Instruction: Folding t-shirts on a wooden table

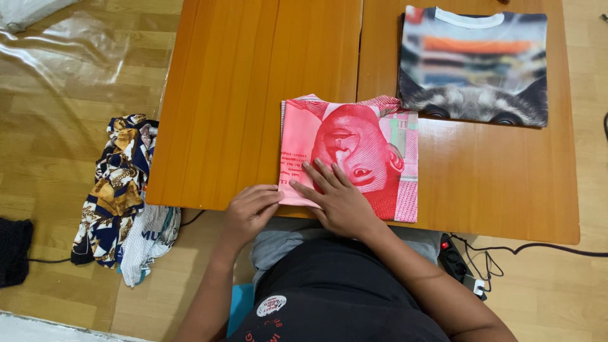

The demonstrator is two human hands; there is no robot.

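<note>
A: Folding step logged. Pink printed garment [361, 155] lay folded into a rough square at the near edge of the wooden surface [253, 95], directly in front of the person.

B: Hand positions?

A: Right hand [335, 196] was spread flat, fingers apart, palm down on the lower left part of the garment. It gripped nothing; it only pressed the cloth. Left hand [250, 212] sat at the garment's near left corner, fingers loosely curled, tips touching the folded edge. Whether it pinched the cloth or merely rested against it could not be told.

B: Stage of the work?

A: Judged late: the piece was already compact and the hands looked to be flattening and squaring the fold. A further move would call for even pressure along the left edge, so that the layers stayed aligned.

B: Surroundings?

A: Second folded shirt [474, 66], grey with an animal print, lay at the far right of the surface, well apart from the pink one. Heap of patterned clothes [123, 196] lay on the floor [57, 145] to the left. Power strip [459, 263] with cable lay on the floor by the person's right side.
</note>
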